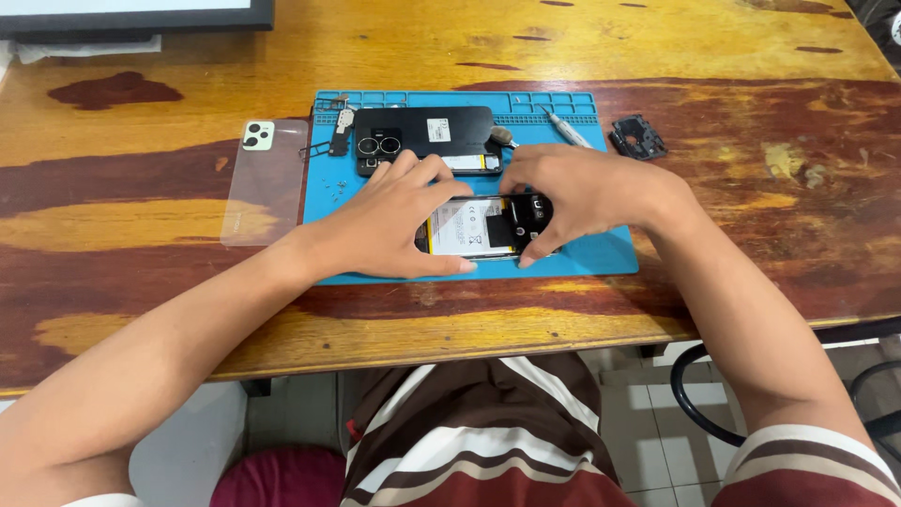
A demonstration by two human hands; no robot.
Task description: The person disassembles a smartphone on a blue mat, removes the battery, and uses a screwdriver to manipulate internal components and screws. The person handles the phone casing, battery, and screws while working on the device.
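An opened phone [483, 225] with its white battery and dark circuit parts exposed lies on a blue work mat [601, 258]. My left hand [394, 221] grips its left end, thumb along the near edge. My right hand [572, 192] grips its right end, fingers curled over the camera area. Behind them on the mat lies a second black phone body [427, 131] with two round camera rings.
A clear back cover [265, 178] with a camera block lies left of the mat. A small dark component [638, 138] sits to the right on the wooden table [141, 225]. A screwdriver [568, 130] rests on the mat's far edge. A monitor base [131, 19] stands at the far left.
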